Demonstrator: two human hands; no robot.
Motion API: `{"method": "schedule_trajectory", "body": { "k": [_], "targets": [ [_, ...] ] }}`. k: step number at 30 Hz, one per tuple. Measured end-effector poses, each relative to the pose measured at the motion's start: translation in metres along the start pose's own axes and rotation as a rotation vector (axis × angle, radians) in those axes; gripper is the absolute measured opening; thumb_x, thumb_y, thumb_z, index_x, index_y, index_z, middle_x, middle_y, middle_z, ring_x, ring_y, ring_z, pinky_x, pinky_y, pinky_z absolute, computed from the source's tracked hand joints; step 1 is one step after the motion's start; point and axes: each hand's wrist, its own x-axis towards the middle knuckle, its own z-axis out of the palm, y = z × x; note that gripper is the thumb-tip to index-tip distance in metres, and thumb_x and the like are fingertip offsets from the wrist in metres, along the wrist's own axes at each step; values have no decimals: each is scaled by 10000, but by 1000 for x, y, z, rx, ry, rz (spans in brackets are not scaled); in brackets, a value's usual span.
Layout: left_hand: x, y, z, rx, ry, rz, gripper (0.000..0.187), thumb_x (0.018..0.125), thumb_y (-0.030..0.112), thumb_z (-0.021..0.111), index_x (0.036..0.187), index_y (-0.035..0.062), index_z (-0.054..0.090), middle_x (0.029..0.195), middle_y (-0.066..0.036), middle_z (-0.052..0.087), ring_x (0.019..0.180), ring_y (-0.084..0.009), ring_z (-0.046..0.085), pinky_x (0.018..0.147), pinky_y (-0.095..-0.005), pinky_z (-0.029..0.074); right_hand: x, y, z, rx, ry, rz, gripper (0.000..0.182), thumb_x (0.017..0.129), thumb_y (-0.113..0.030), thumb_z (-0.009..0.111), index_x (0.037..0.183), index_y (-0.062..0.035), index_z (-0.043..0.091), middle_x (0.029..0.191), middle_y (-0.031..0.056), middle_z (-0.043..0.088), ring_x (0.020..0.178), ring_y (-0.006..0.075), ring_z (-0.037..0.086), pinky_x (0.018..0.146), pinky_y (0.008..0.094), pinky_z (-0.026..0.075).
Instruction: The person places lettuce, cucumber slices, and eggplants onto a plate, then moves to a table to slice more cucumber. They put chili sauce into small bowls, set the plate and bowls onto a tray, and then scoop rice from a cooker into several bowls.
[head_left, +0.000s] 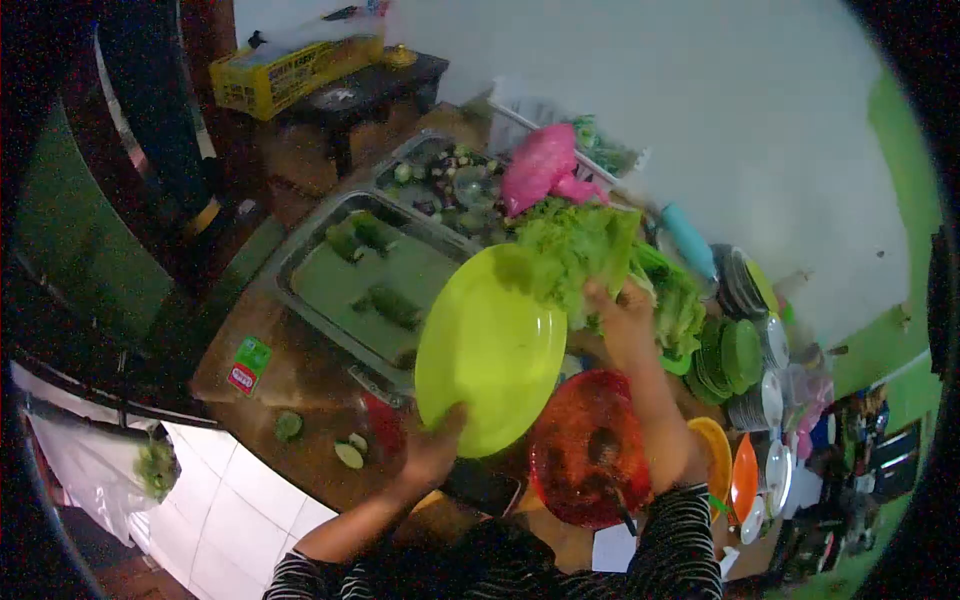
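Lettuce (575, 245) is gripped in right fingers (604, 298), yellow-green plate (492, 350) in left fingers (454, 418), over brown table (315, 400) beside white wall (720, 120).

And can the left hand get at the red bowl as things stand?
Probably not freely: the left hand is holding the yellow-green plate, so it would likely need freeing first. The red bowl looks close and uncovered, though.
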Motion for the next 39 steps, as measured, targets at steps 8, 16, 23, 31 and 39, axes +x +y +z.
{"method": "schedule_trajectory", "body": {
  "k": [8, 16, 23, 31, 39],
  "targets": [
    [-1, 1, 3, 50, 122, -27, 335, 810, 54, 565, 1117, -2, 441, 963, -74, 538, 857, -151, 512, 768, -284, 442, -21, 51, 50, 378, -124, 226, 395, 822, -194, 598, 1178, -69, 479, 1086, 64, 545, 948, 145, 507, 820, 288, 412],
    [-3, -15, 0, -38, 86, -63, 363, 820, 91, 574, 1137, -2, 425, 1016, -81, 540, 896, -168, 519, 805, -301, 426, -36, 55, 75, -121, -168, 212, 274, 850, -190, 543, 1043, 5, 525, 963, 116, 593, 869, 193, 581, 709, 314, 466],
    [-2, -12, -3, 72, 34, -71, 377, 829, 154, 574, 1145, 1, 439, 1026, -72, 553, 918, -168, 519, 826, -311, 411, -26, -26, 40, -783, -440, -54, 476, 816, -439, 508, 715, 16, 607, 644, 212, 578, 628, 387, 569, 632, 455, 462],
    [-4, -32, -16, 415, -30, 218, 302, 852, 159, 534, 1099, -8, 487, 1010, -121, 562, 927, -220, 527, 824, -331, 404, 33, -10, -35, -991, 148, -154, 423, 811, -379, 553, 658, 14, 589, 596, 235, 512, 558, 381, 522, 528, 428, 408],
    [-24, -33, -51, 430, -9, 174, 325, 826, 142, 573, 1094, -18, 483, 1084, -127, 528, 931, -222, 519, 800, -349, 421, 149, 217, -168, -1032, 277, -103, 335, 778, -335, 601, 752, -1, 603, 618, 161, 565, 511, 269, 519, 510, 373, 415]
  ]
}}
